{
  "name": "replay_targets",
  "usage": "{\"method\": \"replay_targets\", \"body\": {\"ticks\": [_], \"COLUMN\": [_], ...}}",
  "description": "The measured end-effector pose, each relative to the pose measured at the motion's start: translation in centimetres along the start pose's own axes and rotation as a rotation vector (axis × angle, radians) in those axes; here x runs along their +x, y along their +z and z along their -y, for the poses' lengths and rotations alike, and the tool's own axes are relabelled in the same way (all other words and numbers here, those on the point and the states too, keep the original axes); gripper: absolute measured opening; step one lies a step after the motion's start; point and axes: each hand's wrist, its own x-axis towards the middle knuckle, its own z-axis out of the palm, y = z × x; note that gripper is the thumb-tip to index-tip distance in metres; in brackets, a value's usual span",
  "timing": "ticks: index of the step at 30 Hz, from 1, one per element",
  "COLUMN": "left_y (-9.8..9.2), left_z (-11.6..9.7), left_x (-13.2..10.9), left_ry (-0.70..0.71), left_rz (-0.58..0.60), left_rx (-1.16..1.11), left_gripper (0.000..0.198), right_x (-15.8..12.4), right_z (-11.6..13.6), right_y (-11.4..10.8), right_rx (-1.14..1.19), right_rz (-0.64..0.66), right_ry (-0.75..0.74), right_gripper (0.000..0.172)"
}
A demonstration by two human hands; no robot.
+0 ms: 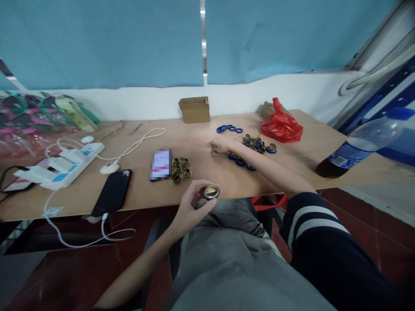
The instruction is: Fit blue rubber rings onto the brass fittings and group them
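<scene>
Near the table's front edge my left hand (194, 206) grips a round gold-coloured piece with a blue rim (211, 191) between thumb and fingers. My right hand (221, 144) is over the middle of the table, fingers curled; whether anything is in them is too small to make out. Several gold pieces without blue rims (180, 170) lie in a cluster left of centre. Beyond and beside my right forearm are several gold pieces (254, 141), some with blue rings (240, 161). Loose blue rings (229, 128) lie farther back.
A lit phone (161, 164), a dark phone (113, 192) and a power strip (73, 166) with white cables are on the left, spray bottles (39, 119) behind. A small cardboard box (195, 109) stands at the back; a red bag (281, 125) and tilted cola bottle (353, 149) are right.
</scene>
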Motion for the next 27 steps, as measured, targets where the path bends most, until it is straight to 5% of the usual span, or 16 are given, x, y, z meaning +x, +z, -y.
{"method": "replay_targets", "body": {"ticks": [10,15,27], "left_y": [0.8,1.1,1.5], "left_z": [-1.2,-1.7,-2.6], "left_x": [-2.7,-3.8,-5.0], "left_ry": [0.041,0.059,0.087], "left_rz": [0.062,0.084,0.105], "left_rx": [0.014,0.028,0.039], "left_gripper": [0.03,0.032,0.03], "right_x": [-7.8,-10.8,-11.1], "right_z": [4.3,5.5,7.4], "right_y": [1.1,-0.1,1.2], "right_rx": [0.009,0.041,0.139], "right_rz": [-0.023,-0.034,-0.002], "right_ry": [-0.117,-0.038,0.169], "right_gripper": [0.025,0.024,0.037]}}
